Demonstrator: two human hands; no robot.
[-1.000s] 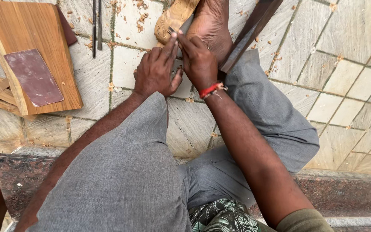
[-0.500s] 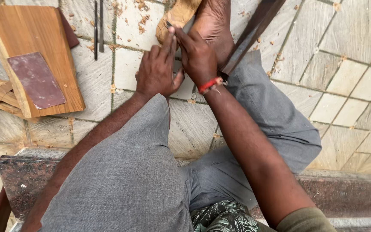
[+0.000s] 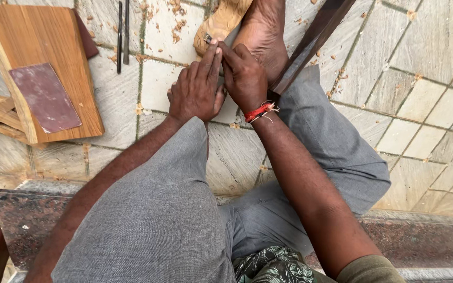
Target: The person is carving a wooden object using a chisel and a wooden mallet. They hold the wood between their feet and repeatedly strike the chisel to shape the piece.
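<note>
Your left hand and right hand are closed together on a small metal tool, its tip against the wood piece that lies on the floor beside your foot. Over the last second your hands have barely shifted and the tip sits on the same spot, so the cut looks slow and careful. Shavings lie scattered nearby; a board carrying sandpaper rests well apart on the left.

An open-air woodcarving spot: stone-tiled floor littered with wood chips, a plank (sandpaper on top), thin metal tools.
</note>
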